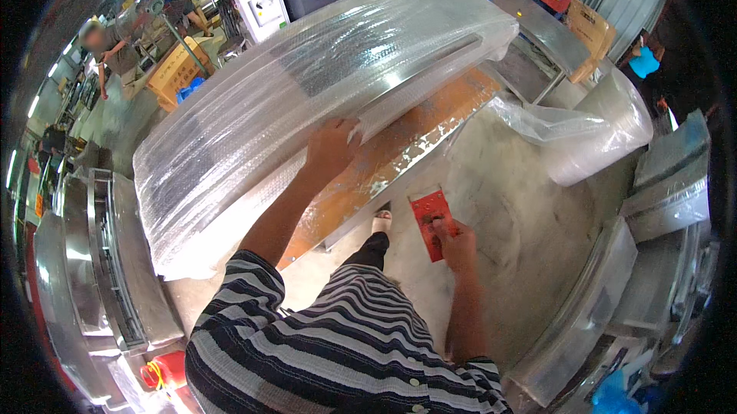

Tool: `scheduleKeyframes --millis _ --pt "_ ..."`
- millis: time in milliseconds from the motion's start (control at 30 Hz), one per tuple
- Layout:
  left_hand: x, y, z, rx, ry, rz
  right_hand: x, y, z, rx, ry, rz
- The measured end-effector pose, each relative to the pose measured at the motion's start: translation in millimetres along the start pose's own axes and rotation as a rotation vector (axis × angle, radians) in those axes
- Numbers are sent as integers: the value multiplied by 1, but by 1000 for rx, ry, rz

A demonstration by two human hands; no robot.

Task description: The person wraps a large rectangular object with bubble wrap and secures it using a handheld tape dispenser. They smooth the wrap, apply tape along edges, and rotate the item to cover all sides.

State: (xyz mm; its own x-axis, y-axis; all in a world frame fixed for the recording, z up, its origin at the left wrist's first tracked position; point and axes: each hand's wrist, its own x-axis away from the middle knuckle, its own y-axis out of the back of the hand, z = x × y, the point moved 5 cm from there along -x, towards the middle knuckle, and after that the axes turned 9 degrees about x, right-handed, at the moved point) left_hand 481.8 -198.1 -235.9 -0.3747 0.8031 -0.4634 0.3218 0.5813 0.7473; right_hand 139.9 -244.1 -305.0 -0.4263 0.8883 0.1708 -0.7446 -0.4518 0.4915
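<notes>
"Since the long bundle (322, 68) on the orange bench (430, 128) already looks wrapped, what's left?"

"Probably freeing its film (530, 123) from the roll (603, 134) at right. The left hand (334, 145) rests half-curled on the near side; the right hand (458, 247) grips a flat red piece (426, 209)."

My shirt (361, 322) is blk/gry striped. My flat pc. (427, 208) is red, wrapped bundle (307, 91) silvery, bench top (426, 131) orange-brn.

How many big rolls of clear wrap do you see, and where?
1: the roll at the right, its loose sheet trailing toward the long wrapped bundle under the left hand. Others may be hidden behind stacked pieces.
</notes>
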Motion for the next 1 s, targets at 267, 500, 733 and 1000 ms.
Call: scheduleKeyframes --millis 267,500,733,1000 --pt "-42 -32 63 -311 29 -172 -109 -24 51 -155 15 126" --pt "-28 -32 54 -134 -25 -37 -193 -36 108 -237 -47 259" --pt "-21 -36 36 15 -17 4 -256 -53 199 86 -74 564" --pt "-21 -35 41 -18 4 -57 -287 -88 222 219 -1 653"
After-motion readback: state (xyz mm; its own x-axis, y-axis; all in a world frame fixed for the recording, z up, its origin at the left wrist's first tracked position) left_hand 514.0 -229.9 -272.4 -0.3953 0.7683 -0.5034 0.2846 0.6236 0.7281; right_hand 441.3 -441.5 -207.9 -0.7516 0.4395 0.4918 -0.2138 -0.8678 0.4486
